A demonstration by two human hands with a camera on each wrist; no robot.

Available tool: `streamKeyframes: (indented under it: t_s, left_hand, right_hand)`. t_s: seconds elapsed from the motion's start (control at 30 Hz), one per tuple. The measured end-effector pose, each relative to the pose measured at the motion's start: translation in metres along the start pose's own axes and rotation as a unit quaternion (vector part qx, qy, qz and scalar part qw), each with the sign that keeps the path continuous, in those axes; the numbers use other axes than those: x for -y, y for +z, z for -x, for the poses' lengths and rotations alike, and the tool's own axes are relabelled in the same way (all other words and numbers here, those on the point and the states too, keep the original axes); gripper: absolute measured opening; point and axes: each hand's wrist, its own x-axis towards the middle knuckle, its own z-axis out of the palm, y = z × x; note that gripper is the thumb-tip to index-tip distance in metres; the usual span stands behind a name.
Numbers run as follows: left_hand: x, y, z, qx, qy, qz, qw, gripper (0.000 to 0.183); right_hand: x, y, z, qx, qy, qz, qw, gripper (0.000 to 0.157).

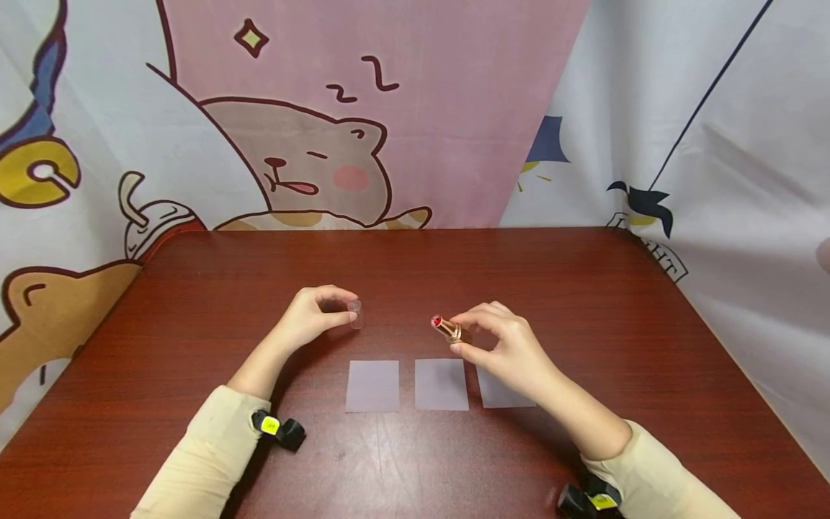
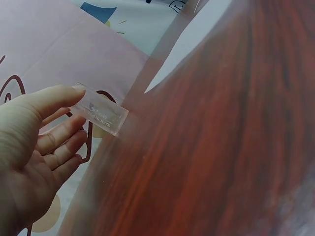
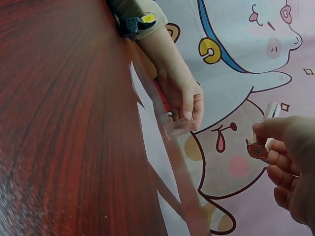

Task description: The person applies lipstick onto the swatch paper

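My left hand [image 1: 308, 316] pinches the top of a clear lipstick cap [image 1: 357, 318] between thumb and fingers, close over the table. Faint lettering shows on the cap's see-through wall in the left wrist view, where the cap [image 2: 102, 112] tilts away from the fingertips. Across from it, my right hand [image 1: 512, 342] grips a gold lipstick [image 1: 449, 329] above the paper squares. Its red end points up and to the left, toward the left hand. In the right wrist view, the square base of the lipstick [image 3: 258, 150] faces the camera beneath the thumb.
Three pale paper squares lie in a row on the brown table [image 1: 389, 267]: a left one [image 1: 372, 386], a middle one [image 1: 441, 386] and a right one [image 1: 502, 389] partly covered by the right hand. A cartoon-printed curtain [image 1: 454, 108] hangs behind the table's far edge.
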Motion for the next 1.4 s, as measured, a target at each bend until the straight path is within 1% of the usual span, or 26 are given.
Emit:
streamKeyframes:
  t_s: [0.23, 0.37, 0.47, 0.6, 0.73, 0.87, 1.0, 1.1, 1.23, 1.33, 1.4]
  left_hand:
    - [0.001, 0.001, 0.0, 0.004, -0.003, -0.012, 0.9999, 0.026]
    - [0.003, 0.001, 0.0, 0.006, 0.001, -0.006, 1.0, 0.028]
    - [0.014, 0.002, -0.003, 0.006, 0.002, -0.001, 1.0, 0.031]
    - [0.031, 0.003, -0.007, 0.002, 0.004, -0.006, 1.0, 0.032]
    - [0.036, 0.002, -0.008, -0.004, 0.01, -0.006, 0.9999, 0.032]
    - [0.036, 0.001, -0.009, -0.014, 0.021, -0.005, 0.9997, 0.032]
    - [0.032, -0.001, -0.009, -0.028, 0.033, -0.008, 0.999, 0.032]
    - [0.012, -0.002, -0.005, -0.033, 0.037, -0.006, 0.9988, 0.031]
    - [0.004, -0.002, -0.005, -0.037, 0.039, -0.006, 0.9985, 0.031]
    - [0.015, -0.001, -0.008, -0.044, 0.047, -0.01, 0.9979, 0.031]
    - [0.013, -0.001, -0.008, -0.049, 0.056, -0.014, 0.9971, 0.031]
  right_hand:
    - [0.0, 0.0, 0.0, -0.001, -0.001, 0.001, 1.0, 0.032]
    - [0.0, 0.0, 0.0, -0.001, 0.0, -0.002, 1.0, 0.032]
    - [0.0, 0.0, 0.0, -0.001, 0.0, -0.004, 1.0, 0.032]
    - [0.0, 0.0, 0.001, -0.001, -0.001, -0.002, 1.0, 0.032]
    - [0.0, 0.0, 0.001, -0.002, -0.003, 0.0, 1.0, 0.032]
    - [0.0, -0.001, 0.001, -0.003, -0.007, -0.001, 1.0, 0.032]
    - [0.0, -0.001, 0.001, -0.004, -0.01, -0.004, 1.0, 0.032]
    - [0.0, -0.001, 0.0, -0.006, -0.011, -0.005, 1.0, 0.032]
    - [0.001, -0.002, 0.0, -0.009, -0.011, -0.008, 1.0, 0.032]
    - [0.001, -0.002, 0.0, -0.011, -0.012, -0.01, 1.0, 0.032]
    - [0.001, -0.002, 0.0, -0.012, -0.012, -0.011, 1.0, 0.033]
